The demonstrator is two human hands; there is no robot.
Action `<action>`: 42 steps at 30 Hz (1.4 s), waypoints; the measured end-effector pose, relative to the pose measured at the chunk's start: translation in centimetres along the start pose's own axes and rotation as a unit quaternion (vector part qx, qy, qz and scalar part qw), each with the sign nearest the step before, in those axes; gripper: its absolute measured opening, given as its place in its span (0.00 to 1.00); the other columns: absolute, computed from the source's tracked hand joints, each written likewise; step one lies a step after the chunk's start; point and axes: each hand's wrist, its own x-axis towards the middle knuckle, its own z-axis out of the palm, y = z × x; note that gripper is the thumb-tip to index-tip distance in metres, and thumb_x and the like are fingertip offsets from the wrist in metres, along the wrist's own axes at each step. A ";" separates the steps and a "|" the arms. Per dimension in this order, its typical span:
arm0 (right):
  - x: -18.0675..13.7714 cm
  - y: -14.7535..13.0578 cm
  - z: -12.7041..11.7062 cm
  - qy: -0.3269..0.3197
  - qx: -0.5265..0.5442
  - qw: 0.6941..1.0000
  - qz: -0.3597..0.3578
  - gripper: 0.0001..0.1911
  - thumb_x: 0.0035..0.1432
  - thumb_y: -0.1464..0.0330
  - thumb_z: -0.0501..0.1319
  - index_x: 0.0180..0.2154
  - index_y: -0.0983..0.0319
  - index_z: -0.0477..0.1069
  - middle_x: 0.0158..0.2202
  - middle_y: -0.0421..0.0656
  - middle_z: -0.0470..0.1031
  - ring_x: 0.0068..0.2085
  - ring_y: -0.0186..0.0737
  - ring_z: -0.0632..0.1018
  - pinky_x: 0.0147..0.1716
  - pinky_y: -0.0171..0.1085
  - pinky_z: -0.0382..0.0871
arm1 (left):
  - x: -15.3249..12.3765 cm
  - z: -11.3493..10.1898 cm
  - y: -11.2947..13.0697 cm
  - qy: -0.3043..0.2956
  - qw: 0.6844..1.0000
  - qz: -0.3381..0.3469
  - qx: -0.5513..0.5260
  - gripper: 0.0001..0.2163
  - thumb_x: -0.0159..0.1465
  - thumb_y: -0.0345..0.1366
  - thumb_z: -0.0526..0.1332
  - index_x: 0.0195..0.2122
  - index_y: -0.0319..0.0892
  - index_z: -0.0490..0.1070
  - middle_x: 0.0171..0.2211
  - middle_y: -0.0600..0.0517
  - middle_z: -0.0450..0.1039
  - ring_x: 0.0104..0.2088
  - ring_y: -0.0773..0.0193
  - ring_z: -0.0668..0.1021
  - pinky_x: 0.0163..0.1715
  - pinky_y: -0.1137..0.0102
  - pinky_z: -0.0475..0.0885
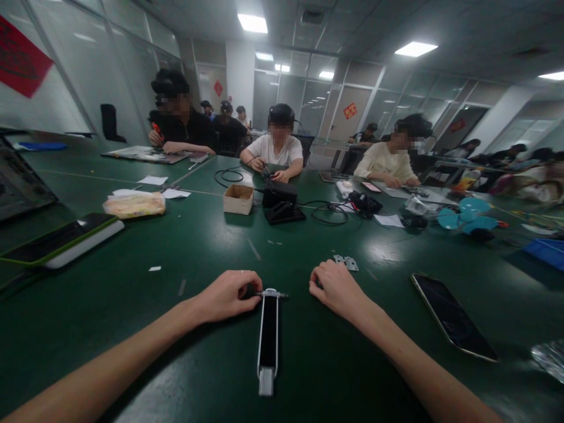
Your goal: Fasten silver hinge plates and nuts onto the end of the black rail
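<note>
In front of me on the green table [211,364] lies a long narrow object [269,335], black in the middle with white side edges and a pale block at its near end. A thin metal rod [275,294] lies across its far end. My left hand [231,296] pinches the rod's left end between thumb and fingers. My right hand [337,288] rests to the right, apart from the object, with fingers curled; whatever may be inside them is hidden. Just beyond its knuckles lie small metal plates [350,262] with holes.
A smartphone [453,317] lies right, beside crumpled shiny wrapping [549,359]. Further off are a small open box [238,200], a black device [279,194] with cables, blue fan blades [469,216] and a plastic-wrapped pack [134,204]. A green-edged device [61,238] lies left. Several people sit across the table.
</note>
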 end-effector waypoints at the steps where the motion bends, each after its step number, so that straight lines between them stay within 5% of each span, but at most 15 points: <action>1: 0.0 0.0 0.1 0.005 -0.004 1.000 -0.004 0.09 0.60 0.69 0.57 0.32 0.64 0.73 0.31 0.46 0.74 0.35 0.44 0.72 0.33 0.40 0.61 | 0.0 0.0 0.0 0.000 1.000 -0.001 0.000 0.07 0.61 0.36 0.58 0.38 0.40 0.71 0.31 0.53 0.71 0.25 0.68 0.70 0.27 0.73 0.65; 9: -0.2 -0.1 -0.1 0.030 0.000 1.000 -0.008 0.10 0.62 0.71 0.53 0.33 0.65 0.72 0.32 0.47 0.72 0.34 0.43 0.71 0.34 0.41 0.63 | -0.1 0.1 -0.2 -0.002 1.000 0.000 -0.005 0.07 0.61 0.36 0.59 0.39 0.40 0.71 0.31 0.53 0.71 0.25 0.68 0.71 0.27 0.73 0.65; 20: -1.3 -4.1 0.6 0.071 0.252 0.965 -0.015 0.06 0.58 0.73 0.56 0.30 0.63 0.70 0.29 0.42 0.69 0.32 0.38 0.70 0.31 0.37 0.64 | 0.0 0.2 0.0 0.005 1.000 -0.001 0.002 0.07 0.60 0.34 0.59 0.38 0.40 0.71 0.30 0.54 0.71 0.25 0.68 0.70 0.26 0.74 0.64; 42: -1.4 -4.8 0.8 0.098 0.332 0.938 -0.018 0.04 0.54 0.74 0.62 0.33 0.63 0.73 0.31 0.42 0.74 0.32 0.36 0.74 0.31 0.36 0.69 | 0.0 0.1 -0.1 0.004 1.000 0.009 -0.003 0.06 0.61 0.34 0.58 0.38 0.40 0.71 0.33 0.53 0.72 0.26 0.69 0.70 0.27 0.74 0.64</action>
